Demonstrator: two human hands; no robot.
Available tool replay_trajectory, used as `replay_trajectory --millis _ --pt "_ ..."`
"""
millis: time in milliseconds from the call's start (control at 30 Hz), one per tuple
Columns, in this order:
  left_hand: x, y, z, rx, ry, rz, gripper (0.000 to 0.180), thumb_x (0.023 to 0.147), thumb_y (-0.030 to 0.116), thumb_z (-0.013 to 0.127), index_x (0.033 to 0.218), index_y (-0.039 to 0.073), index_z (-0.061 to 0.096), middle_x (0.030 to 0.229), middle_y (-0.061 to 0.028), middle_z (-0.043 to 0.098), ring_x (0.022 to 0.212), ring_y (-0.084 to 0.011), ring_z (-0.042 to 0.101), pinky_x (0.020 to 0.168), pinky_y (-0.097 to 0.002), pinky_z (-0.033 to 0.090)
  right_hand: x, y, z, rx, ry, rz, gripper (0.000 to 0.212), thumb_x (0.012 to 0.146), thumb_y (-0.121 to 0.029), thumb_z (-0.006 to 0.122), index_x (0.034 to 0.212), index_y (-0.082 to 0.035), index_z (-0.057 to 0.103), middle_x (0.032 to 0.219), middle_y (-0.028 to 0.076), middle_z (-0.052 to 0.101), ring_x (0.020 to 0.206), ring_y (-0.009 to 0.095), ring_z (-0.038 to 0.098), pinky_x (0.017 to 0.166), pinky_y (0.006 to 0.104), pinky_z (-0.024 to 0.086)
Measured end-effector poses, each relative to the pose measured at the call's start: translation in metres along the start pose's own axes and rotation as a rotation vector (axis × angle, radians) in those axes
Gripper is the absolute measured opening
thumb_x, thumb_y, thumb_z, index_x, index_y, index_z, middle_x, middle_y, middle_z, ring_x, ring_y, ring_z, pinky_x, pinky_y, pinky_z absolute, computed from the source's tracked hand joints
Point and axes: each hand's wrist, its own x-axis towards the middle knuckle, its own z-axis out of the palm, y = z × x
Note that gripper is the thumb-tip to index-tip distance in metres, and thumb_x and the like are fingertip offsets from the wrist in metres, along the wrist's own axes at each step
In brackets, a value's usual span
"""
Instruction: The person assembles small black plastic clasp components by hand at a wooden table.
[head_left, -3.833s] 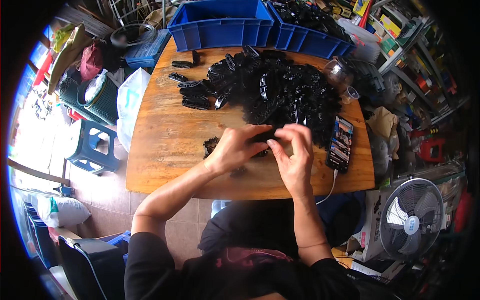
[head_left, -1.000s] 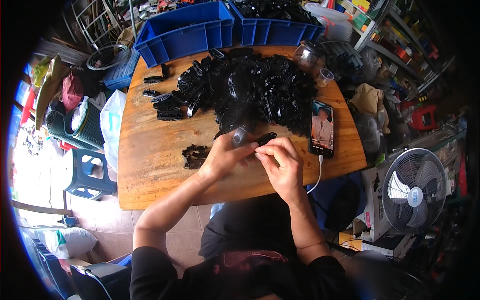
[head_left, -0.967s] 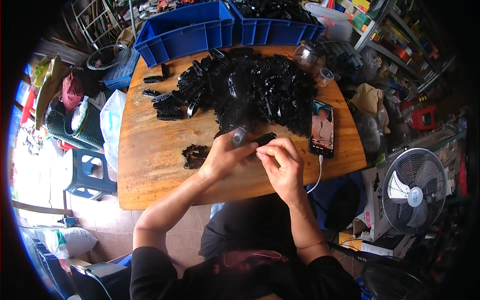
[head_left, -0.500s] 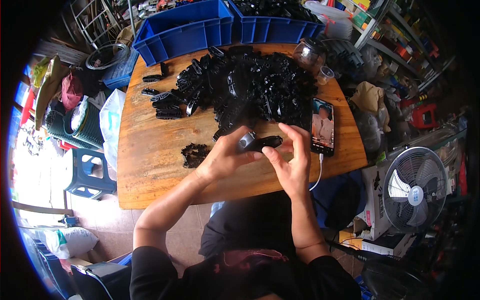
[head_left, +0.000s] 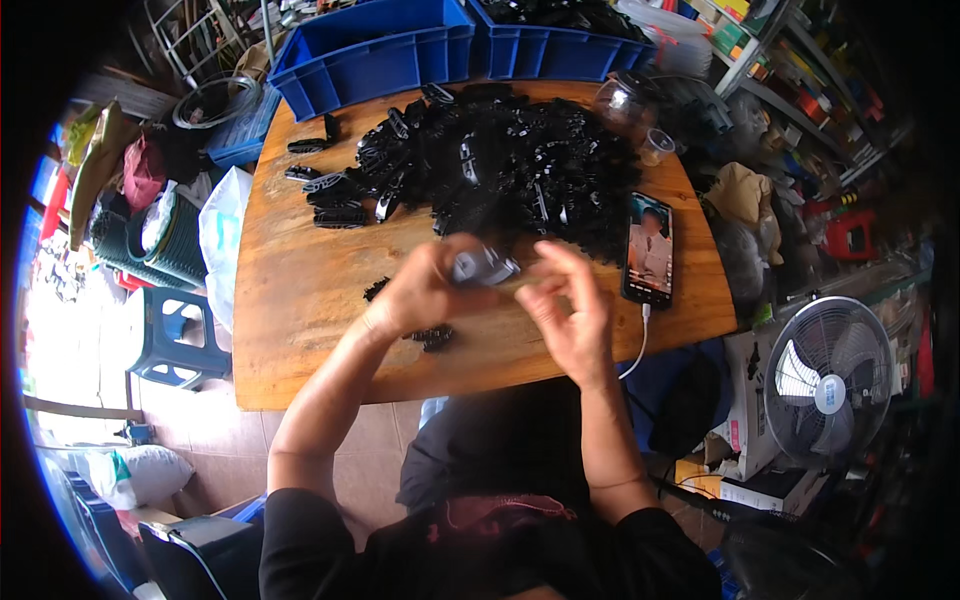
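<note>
My left hand (head_left: 415, 290) is closed around a glossy black-grey plastic piece (head_left: 485, 267), held above the near part of the wooden table. Motion blurs the piece, so its exact kind does not show. To its right hovers my right hand (head_left: 575, 320), apart from the piece, thumb and forefinger spread and slightly smeared; nothing shows between them. Small black toothed parts (head_left: 432, 338) lie beneath my left wrist. Beyond both hands spreads a large heap of black plastic parts (head_left: 500, 165), with several longer pieces (head_left: 340, 215) at its left side.
Two blue bins (head_left: 375, 70) stand along the table's far edge. A lit phone (head_left: 650, 250) with a white cable (head_left: 640, 345) lies at right, below a clear cup (head_left: 657, 145) and a round jar (head_left: 625, 97). Beside the table are a fan (head_left: 828, 385) and a blue stool (head_left: 180, 335).
My left hand has shifted left and slightly up with the plastic piece. My right hand has come off the piece, its fingers drawn in somewhat. More of the small toothed parts shows below my wrist.
</note>
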Motion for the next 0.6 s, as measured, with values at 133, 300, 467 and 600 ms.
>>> replay_trajectory --millis 133,300,467,600 --pt "0.006 0.001 -0.032 -0.105 0.122 0.088 0.019 0.07 0.002 0.073 0.085 0.005 0.062 0.072 0.0019 0.062 0.066 -0.0039 0.055 0.06 -0.0215 0.046 0.0 0.018 -0.021 -0.185 0.08 0.028 0.017 0.083 -0.003 0.063 0.1 -0.002 0.061 0.085 0.008 0.062 0.072 0.014 0.06 0.063 0.0252 0.047" --pt "0.002 -0.002 -0.016 0.387 -0.125 0.377 0.02 0.07 0.008 0.068 0.088 0.005 0.062 0.08 -0.0113 0.063 0.071 -0.0285 0.063 0.065 -0.0359 0.05 0.001 0.023 -0.015 -0.274 -0.143 0.025 0.015 0.079 0.004 0.059 0.092 -0.003 0.06 0.085 0.012 0.059 0.076 0.03 0.061 0.065 0.0328 0.048" --pt "0.0 -0.02 -0.002 0.786 0.026 0.398 0.022 0.07 -0.001 0.052 0.089 0.007 0.059 0.08 -0.0107 0.055 0.07 -0.0317 0.06 0.063 -0.042 0.05 0.014 0.029 0.0 -0.4 -0.213 -0.067 0.015 0.08 0.003 0.059 0.093 -0.003 0.06 0.084 0.011 0.058 0.072 0.029 0.059 0.063 0.0335 0.045" --pt "0.005 -0.024 -0.01 0.87 0.065 0.177 0.028 0.069 0.0 0.058 0.095 0.008 0.056 0.089 -0.0095 0.056 0.085 -0.0308 0.058 0.069 -0.0408 0.047 0.037 0.034 0.002 -0.514 -0.13 -0.086 0.017 0.078 0.0 0.061 0.095 -0.004 0.06 0.085 0.012 0.056 0.078 0.032 0.057 0.068 0.0383 0.045"
